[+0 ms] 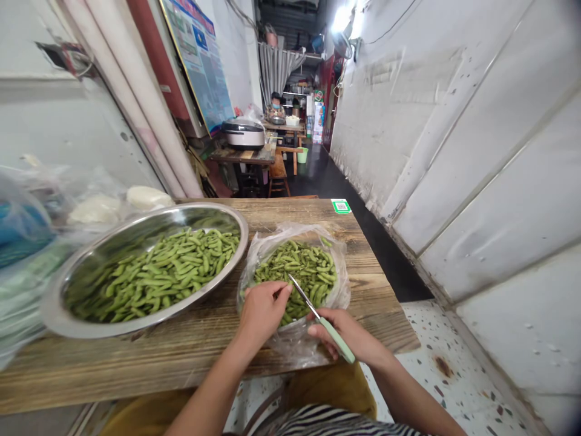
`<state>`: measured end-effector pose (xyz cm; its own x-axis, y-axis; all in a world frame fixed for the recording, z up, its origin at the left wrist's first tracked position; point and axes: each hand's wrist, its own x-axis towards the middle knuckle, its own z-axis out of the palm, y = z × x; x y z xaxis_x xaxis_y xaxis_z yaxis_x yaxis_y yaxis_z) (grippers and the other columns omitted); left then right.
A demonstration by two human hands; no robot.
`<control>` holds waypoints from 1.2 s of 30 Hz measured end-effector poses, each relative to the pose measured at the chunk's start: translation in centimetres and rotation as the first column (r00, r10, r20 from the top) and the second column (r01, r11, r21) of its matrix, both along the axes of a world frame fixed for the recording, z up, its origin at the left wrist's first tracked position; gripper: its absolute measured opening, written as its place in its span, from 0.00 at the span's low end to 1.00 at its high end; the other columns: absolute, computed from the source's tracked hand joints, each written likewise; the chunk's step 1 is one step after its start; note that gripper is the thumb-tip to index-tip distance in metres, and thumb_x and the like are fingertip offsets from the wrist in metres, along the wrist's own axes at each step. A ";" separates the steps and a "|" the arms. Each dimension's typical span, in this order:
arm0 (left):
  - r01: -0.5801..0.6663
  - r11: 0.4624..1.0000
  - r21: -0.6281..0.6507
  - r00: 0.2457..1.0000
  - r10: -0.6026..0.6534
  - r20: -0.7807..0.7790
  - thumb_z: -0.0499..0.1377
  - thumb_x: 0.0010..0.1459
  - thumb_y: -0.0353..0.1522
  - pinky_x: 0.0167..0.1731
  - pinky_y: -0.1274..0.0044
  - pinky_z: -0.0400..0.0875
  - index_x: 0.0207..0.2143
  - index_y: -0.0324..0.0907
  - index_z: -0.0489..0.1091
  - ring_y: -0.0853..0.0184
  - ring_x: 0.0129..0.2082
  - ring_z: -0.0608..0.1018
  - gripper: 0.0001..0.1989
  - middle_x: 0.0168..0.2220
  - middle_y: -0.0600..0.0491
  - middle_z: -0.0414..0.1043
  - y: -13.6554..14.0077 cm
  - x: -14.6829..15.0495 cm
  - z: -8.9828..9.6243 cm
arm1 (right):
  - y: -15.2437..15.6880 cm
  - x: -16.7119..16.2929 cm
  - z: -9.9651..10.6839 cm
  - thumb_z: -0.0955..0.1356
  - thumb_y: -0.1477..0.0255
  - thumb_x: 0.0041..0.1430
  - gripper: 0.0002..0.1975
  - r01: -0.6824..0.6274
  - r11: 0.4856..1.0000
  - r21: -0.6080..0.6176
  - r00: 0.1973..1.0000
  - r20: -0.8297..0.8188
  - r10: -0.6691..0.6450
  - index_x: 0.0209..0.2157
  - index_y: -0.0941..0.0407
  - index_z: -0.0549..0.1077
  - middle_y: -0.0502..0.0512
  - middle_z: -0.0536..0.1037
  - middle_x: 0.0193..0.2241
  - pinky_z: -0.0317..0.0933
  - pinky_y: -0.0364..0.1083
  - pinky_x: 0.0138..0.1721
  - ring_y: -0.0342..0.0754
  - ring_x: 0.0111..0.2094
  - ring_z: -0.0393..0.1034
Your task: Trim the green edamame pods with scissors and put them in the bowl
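My right hand [342, 333] is wrapped round a pair of scissors [333, 338] with pale green handles. The metal blades slant up and left over the pods, and their tips come close to my left thumb. At the near left part of the bag, my left hand [264, 309] is closed in a pinch; what lies between its fingertips is hidden. Below both hands, a clear plastic bag [341, 245] lies spread open on the table, full of green edamame pods [313, 266]. To the left stands a wide steel basin [244, 233] with many more pods [181, 269].
The wooden table [379, 306] carries blurred plastic bags [27, 266] at its left end and a green code sticker [341, 206] at the far right corner. Farther back, a rice cooker [244, 133] stands on another table. A white wall [494, 175] runs along the right.
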<state>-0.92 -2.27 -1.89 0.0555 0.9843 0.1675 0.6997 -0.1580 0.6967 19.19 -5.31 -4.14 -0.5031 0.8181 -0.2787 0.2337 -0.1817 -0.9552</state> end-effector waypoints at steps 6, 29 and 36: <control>0.015 0.999 -0.047 0.996 -0.011 0.093 0.53 0.56 0.40 0.26 0.76 0.63 0.26 0.44 0.76 0.65 0.25 0.74 0.15 0.23 0.54 0.76 0.2 -0.1 -0.2 | 0.0 0.0 0.2 0.68 0.54 0.54 0.19 0.020 0.999 -0.026 0.999 -0.027 -0.021 0.34 0.58 0.68 0.39 0.60 0.09 0.50 0.35 0.09 0.37 0.09 0.53; -0.125 0.960 -0.252 0.561 0.278 0.780 0.67 0.40 0.38 0.26 0.80 0.65 0.26 0.36 0.73 0.72 0.22 0.72 0.14 0.21 0.55 0.73 0.2 1.4 0.0 | -0.5 -0.6 1.6 0.67 0.50 0.52 0.26 0.016 0.997 -0.077 0.996 -0.086 -0.023 0.41 0.58 0.67 0.39 0.60 0.12 0.55 0.36 0.13 0.37 0.12 0.55; -0.235 0.959 -0.158 0.670 0.277 0.688 0.64 0.45 0.38 0.31 0.76 0.68 0.28 0.37 0.73 0.68 0.25 0.74 0.13 0.24 0.52 0.74 0.4 -0.2 0.6 | 0.0 -0.5 1.2 0.68 0.53 0.52 0.22 0.057 0.995 -0.088 0.993 -0.101 -0.065 0.37 0.58 0.68 0.39 0.60 0.10 0.52 0.35 0.10 0.37 0.09 0.54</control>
